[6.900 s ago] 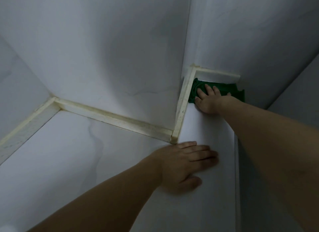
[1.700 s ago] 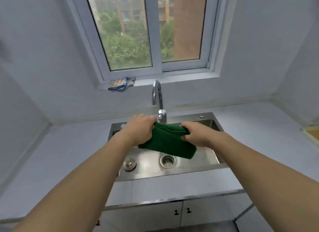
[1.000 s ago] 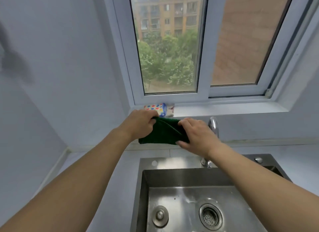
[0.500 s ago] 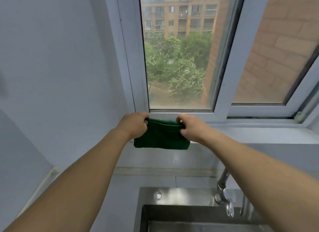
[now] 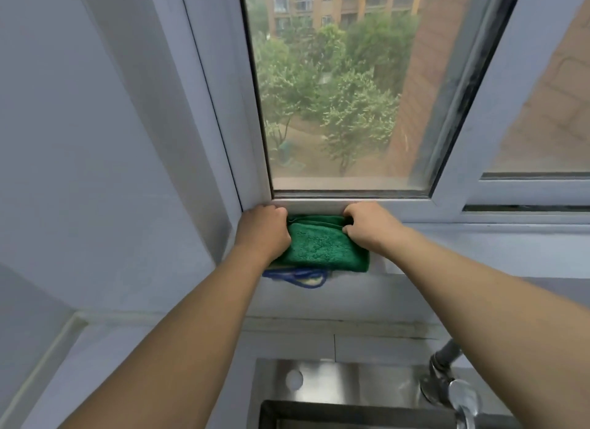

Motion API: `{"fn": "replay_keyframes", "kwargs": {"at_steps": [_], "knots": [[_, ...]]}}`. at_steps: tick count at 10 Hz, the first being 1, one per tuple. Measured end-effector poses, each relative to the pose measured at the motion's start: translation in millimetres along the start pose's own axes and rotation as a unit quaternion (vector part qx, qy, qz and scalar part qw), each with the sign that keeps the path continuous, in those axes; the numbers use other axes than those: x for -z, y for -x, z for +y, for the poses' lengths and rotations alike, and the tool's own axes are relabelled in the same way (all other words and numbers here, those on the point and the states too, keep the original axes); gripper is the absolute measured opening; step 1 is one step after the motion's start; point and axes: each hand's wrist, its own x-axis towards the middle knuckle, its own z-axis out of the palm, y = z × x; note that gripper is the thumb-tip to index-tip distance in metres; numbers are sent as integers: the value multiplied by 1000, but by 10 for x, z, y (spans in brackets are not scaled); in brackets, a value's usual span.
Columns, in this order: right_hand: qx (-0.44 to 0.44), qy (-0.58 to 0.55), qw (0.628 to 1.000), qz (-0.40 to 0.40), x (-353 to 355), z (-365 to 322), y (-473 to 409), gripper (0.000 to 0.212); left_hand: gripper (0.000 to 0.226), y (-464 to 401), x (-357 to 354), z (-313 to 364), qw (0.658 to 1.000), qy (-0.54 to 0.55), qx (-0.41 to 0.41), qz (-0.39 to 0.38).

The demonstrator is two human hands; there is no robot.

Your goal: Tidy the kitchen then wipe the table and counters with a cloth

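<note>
Both hands [image 5: 263, 232] [image 5: 370, 225] grip a folded, nubby green cloth [image 5: 319, 248] on the windowsill [image 5: 479, 237].

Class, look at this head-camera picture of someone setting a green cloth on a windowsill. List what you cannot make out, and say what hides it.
- Blue-corded item, head view: the cloth covers all but its front edge, so what it is stays unclear.
- Fingertips of the left hand and right hand: curled into the cloth.
- Sink basin: cut off by the bottom edge.
- Tap: blurred, cut off at the bottom right.
</note>
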Motion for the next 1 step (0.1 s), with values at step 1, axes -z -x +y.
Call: {"fn": "replay_keyframes", "kwargs": {"at_steps": [1], "knots": [[5,15,999,30,-7,46,114,26,13,61,-5,-7,998,10,-18,53]]}}
